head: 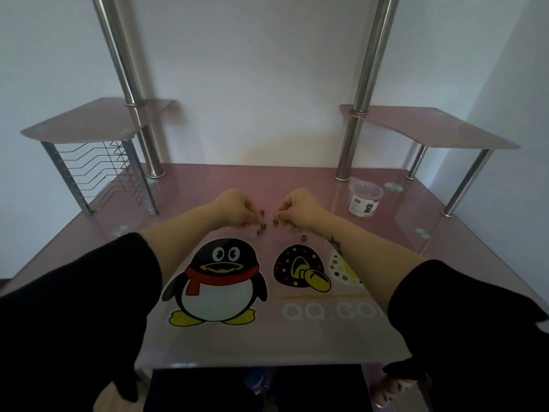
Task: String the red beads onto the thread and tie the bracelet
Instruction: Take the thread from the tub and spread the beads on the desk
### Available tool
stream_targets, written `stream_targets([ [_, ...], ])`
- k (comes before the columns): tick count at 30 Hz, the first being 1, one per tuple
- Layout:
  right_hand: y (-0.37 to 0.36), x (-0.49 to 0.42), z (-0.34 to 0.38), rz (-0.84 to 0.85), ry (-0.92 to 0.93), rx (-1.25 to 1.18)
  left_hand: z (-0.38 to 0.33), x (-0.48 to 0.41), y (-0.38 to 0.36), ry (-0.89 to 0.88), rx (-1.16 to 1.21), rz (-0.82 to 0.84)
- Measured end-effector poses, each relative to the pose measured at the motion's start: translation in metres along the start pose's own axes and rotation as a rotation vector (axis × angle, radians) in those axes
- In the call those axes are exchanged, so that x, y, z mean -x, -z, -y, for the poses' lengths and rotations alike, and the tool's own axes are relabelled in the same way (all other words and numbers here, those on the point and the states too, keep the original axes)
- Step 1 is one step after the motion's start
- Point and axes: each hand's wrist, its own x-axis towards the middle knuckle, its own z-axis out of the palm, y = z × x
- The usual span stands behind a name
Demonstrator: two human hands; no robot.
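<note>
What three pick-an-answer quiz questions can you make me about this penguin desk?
1. Where does the clear round plastic tub stand? A: on the pink glass desk. B: on the floor. C: in a hand.
2. What colour is the printed penguin's scarf? A: blue. B: red. C: green.
3. How are the left hand and right hand? A: flat. B: curled down by the small red beads. C: hidden.
Answers: 1A, it stands by the right metal pole. 2B, the scarf is red. 3B, both curl over the beads.
</note>
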Motion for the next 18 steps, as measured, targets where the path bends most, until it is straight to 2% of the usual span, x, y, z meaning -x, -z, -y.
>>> stream_targets([
  [3, -0.003, -0.002, -0.001, -0.003, 0.009, 0.01, 0.002, 0.002, -0.006, -0.001, -0.075, 0.049],
  [9, -0.01, -0.003, -0.006, -0.013, 0.011, 0.009, 0.002, 0.001, -0.015, -0.002, 0.009, 0.051],
  [14, -0.012, -0.003, -0.011, -0.017, 0.005, 0.02, 0.004, -0.001, -0.021, -0.013, -0.018, 0.041],
  [18, -0.013, -0.002, -0.01, -0.017, 0.012, 0.045, 0.008, -0.003, -0.023, 0.003, 0.08, 0.032],
])
